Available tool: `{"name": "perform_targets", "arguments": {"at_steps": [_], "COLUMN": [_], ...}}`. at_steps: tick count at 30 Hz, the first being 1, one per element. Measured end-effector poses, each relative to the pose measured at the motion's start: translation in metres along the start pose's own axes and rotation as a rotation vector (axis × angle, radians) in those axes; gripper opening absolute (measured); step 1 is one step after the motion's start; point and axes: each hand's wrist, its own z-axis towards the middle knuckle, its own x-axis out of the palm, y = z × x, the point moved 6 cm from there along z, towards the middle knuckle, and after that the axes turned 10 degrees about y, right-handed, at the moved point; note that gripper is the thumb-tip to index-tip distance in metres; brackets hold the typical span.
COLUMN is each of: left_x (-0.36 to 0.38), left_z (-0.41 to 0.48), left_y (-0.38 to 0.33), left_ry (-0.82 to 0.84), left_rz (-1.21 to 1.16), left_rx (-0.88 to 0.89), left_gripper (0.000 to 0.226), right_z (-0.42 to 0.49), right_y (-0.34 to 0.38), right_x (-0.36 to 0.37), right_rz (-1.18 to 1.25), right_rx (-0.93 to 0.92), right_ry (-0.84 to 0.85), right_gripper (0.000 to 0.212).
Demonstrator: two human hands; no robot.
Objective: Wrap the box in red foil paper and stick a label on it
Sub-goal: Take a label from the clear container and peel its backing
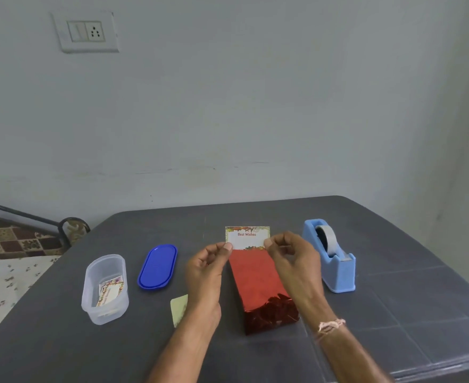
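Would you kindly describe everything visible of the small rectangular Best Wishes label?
The small rectangular paper label is white with a floral border in red, green and yellow, and reads "Best Wishes" in red near its top. It is held upright, facing the camera, over the far end of the red foil-wrapped box. The left hand pinches its lower left corner, the right hand its lower right. Whether it touches the box cannot be told.

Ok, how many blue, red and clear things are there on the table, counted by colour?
Blue: 2, lid and tape dispenser
Red: 1, wrapped box
Clear: 1, container
Total: 4
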Motion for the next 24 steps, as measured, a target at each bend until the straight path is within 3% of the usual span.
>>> {"name": "perform_targets", "arguments": {"at_steps": [8, 19, 24], "left_x": [0.009, -0.003, -0.004], "left_z": [0.021, 0.058, 0.070], "left_y": [0.003, 0.045, 0.058], "left_ry": [0.043, -0.188, -0.198], "left_rz": [0.098, 0.586, 0.687], "left_rx": [-0.040, -0.173, -0.215], "left_gripper": [0.008, 0.021, 0.021], "right_z": [0.041, 0.082, 0.091], "right_y": [-0.006, -0.045, -0.059], "right_x": [-0.011, 0.025, 0.034], "right_rz": [-0.253, -0.475, -0.547], "right_rx": [0.054, 0.220, 0.249], "right_ry": [0.054, 0.197, 0.206], "right_gripper": [0.023, 0.032, 0.032]}}
